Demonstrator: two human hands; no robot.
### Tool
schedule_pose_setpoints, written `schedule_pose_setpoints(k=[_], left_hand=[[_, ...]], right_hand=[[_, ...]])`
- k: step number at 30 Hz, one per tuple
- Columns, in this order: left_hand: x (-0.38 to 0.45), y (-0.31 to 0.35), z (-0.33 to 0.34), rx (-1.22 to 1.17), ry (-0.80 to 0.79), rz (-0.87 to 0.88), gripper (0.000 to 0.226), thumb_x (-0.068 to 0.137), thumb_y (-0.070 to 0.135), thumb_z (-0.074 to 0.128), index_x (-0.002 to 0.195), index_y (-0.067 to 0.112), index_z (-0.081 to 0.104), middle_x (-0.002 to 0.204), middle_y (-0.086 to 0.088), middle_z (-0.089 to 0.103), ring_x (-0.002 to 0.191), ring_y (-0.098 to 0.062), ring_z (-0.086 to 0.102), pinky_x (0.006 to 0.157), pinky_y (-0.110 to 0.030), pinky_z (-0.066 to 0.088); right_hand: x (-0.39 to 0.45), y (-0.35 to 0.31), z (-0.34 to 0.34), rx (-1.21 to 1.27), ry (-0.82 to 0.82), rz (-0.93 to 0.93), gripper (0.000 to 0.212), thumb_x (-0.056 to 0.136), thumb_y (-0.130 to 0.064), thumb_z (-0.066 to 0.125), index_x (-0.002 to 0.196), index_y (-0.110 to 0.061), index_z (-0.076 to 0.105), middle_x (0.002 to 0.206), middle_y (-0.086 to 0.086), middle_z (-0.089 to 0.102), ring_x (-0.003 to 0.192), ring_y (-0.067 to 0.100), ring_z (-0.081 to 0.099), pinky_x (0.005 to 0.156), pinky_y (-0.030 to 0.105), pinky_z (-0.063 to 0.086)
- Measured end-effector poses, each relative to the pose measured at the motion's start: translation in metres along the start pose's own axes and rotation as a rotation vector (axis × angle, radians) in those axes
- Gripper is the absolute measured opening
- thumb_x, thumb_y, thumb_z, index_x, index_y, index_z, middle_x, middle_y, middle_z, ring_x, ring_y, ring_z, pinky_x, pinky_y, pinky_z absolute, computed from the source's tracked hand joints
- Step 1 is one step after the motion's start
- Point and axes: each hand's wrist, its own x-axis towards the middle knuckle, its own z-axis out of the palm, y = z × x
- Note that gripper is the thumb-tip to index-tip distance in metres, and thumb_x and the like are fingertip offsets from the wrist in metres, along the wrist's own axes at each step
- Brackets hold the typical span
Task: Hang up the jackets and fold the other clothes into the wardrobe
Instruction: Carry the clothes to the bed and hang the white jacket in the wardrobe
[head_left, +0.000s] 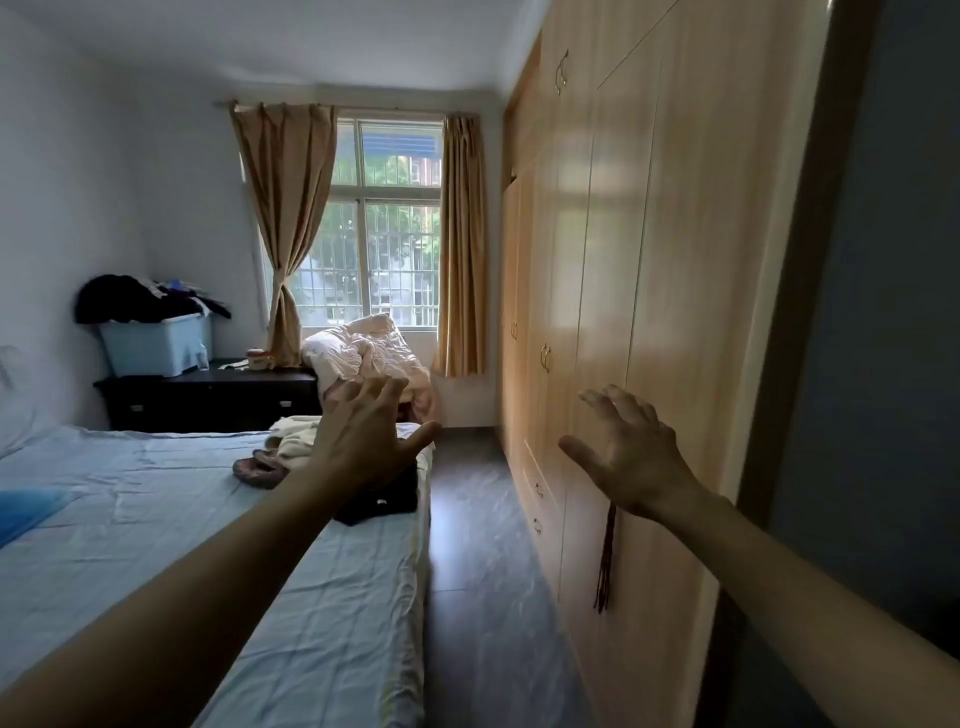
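Bedroom light is coming in soft and grey as pale blue sheeting, creased and rumpled, is stretching across the bed (156, 519) at the near left. Two bare forearms are reaching out over it: the left hand (363, 441) is hovering above the bed's far edge with fingers spread wide and nothing in them, and the right hand (631, 462) is splaying just as wide, empty, in front of the wardrobe (675, 260), whose smooth light-wood doors are all sitting closed; whether the palm is touching the panel I cannot tell. A dark red tassel (605, 566) is dangling against the door below that wrist. Just beneath the left hand a folded black garment (384, 504) is lying flat on the sheet, with a crumpled cream garment (296, 436) and a brownish bundle (254, 470) heaped beyond it. Farther back, a blue plastic bin (156, 345) piled with dark clothes is standing on a black dresser (208, 397), and tan curtains (285, 208) are framing the barred window (384, 223).
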Motion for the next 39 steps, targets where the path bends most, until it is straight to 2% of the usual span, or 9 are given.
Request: schedule_pose_setpoints(k=[5,11,17,25,30,34,39], left_hand=[[0.007,0.030,0.034,-0.033,-0.018,-0.037,0.074,0.077,0.076,0.044,0.131,0.024,0.049,0.139,-0.008,0.052,0.126,-0.030,0.046,0.095,-0.046,0.043],[0.015,0.063,0.069,0.014,-0.043,-0.030,0.082,0.074,0.081,0.032,0.132,0.026,0.050,0.138,-0.004,0.053,0.125,-0.027,0.047,0.096,-0.045,0.045],[0.036,0.063,0.111,0.069,-0.080,-0.050,0.084,0.073,0.080,0.024,0.133,0.027,0.050,0.137,-0.002,0.053,0.123,-0.026,0.049,0.097,-0.044,0.044],[0.110,0.037,0.200,0.008,-0.117,-0.095,0.091,0.071,0.081,0.019,0.135,0.023,0.049,0.141,-0.003,0.050,0.124,-0.029,0.047,0.095,-0.044,0.045],[0.170,0.014,0.260,-0.016,-0.154,-0.102,0.092,0.071,0.082,0.016,0.136,0.023,0.046,0.144,-0.002,0.045,0.127,-0.028,0.045,0.092,-0.045,0.047],[0.218,-0.004,0.298,0.013,-0.168,-0.094,0.091,0.073,0.080,0.015,0.138,0.023,0.046,0.147,-0.002,0.045,0.129,-0.028,0.045,0.095,-0.045,0.045],[0.276,-0.021,0.360,0.034,-0.189,-0.084,0.090,0.074,0.079,0.016,0.139,0.024,0.047,0.148,-0.002,0.045,0.132,-0.027,0.044,0.097,-0.045,0.044]], right_hand=[[-0.004,0.037,0.011,0.013,-0.033,0.008,0.073,0.093,-0.065,0.044,0.153,-0.030,0.024,0.162,0.002,0.021,0.148,0.024,0.019,0.115,0.046,0.025],[-0.001,0.081,0.031,0.004,-0.084,0.002,0.072,0.093,-0.065,0.043,0.153,-0.029,0.024,0.161,0.000,0.025,0.148,0.023,0.021,0.115,0.046,0.028],[0.028,0.102,0.066,-0.027,-0.129,-0.049,0.072,0.094,-0.066,0.041,0.153,-0.029,0.022,0.162,-0.001,0.022,0.147,0.022,0.022,0.115,0.043,0.027],[0.117,0.123,0.138,-0.072,-0.199,-0.045,0.073,0.093,-0.069,0.037,0.154,-0.032,0.019,0.163,-0.002,0.018,0.150,0.023,0.016,0.118,0.045,0.023],[0.201,0.131,0.174,-0.147,-0.240,-0.045,0.074,0.093,-0.071,0.034,0.154,-0.035,0.017,0.165,-0.001,0.013,0.151,0.026,0.012,0.120,0.049,0.015],[0.256,0.138,0.205,-0.067,-0.211,0.018,0.071,0.094,-0.068,0.035,0.154,-0.032,0.021,0.163,-0.001,0.020,0.149,0.024,0.018,0.118,0.045,0.023],[0.322,0.160,0.268,-0.041,-0.253,0.022,0.070,0.095,-0.066,0.036,0.153,-0.031,0.021,0.163,0.000,0.020,0.148,0.024,0.020,0.116,0.044,0.025]])
